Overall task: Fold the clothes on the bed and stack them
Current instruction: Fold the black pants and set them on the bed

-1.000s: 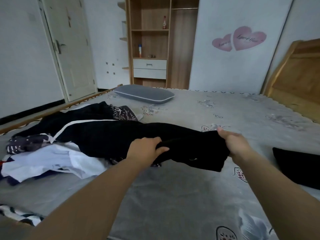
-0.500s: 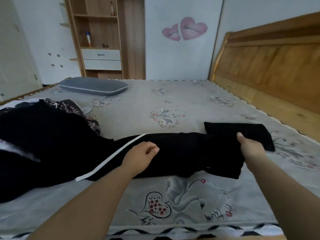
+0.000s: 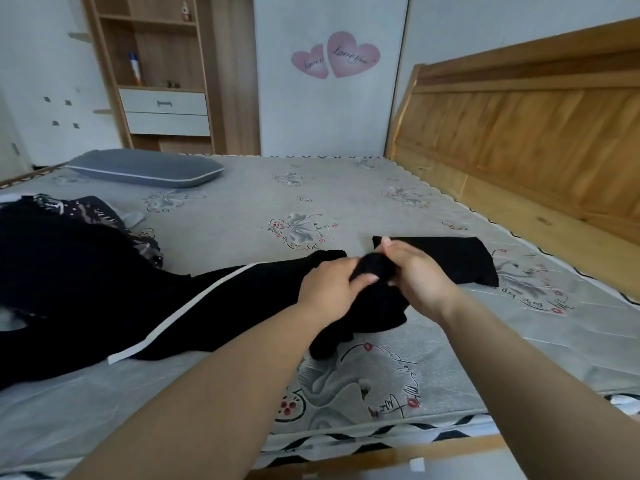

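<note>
Several unfolded clothes [image 3: 69, 258] sit piled at left; mid-frame, the left hand [image 3: 329, 289] and right hand [image 3: 415, 275] pinch one bunched end of black striped trousers [image 3: 225, 306], probably squaring it for folding beside the folded black garment [image 3: 460, 258], right of centre.

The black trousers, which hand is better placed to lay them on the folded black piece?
Right hand: it grips the trousers beside the folded piece; left hand is farther.
</note>
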